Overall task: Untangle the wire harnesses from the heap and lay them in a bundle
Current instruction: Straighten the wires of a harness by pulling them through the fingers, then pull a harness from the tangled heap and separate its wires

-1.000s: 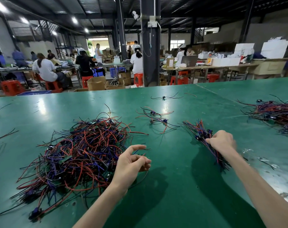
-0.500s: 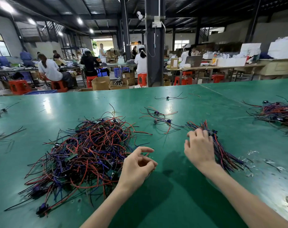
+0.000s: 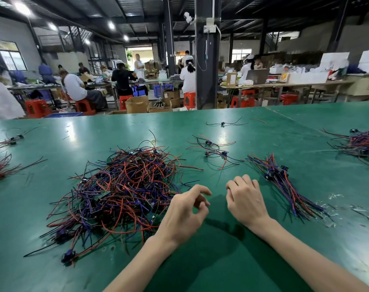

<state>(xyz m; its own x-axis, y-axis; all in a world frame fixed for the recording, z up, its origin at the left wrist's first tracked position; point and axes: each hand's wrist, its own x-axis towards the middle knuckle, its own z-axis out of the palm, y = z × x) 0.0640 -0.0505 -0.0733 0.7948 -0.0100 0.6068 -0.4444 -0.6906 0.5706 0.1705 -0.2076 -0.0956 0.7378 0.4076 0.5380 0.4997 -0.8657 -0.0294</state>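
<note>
The heap (image 3: 124, 186) sits just left of your left hand (image 3: 185, 211), within picking reach. Its fingers curl loosely, thumb and forefinger apart, holding nothing, seemingly poised to pinch a wire. Your right hand (image 3: 244, 199) is loosely bent, apparently empty. The bundle (image 3: 284, 186) lies just right of those fingers, likely kept clear of the tangle.

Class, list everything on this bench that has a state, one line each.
heap, tangled, unsorted.
bundle, wires laid parallel on the table, untouched.
left hand, fingers loosely curled at the heap's edge, nothing visible in them.
right hand, fingers relaxed, empty, apart from the bundle.
loose harnesses, spread apart beyond the hands.
</note>
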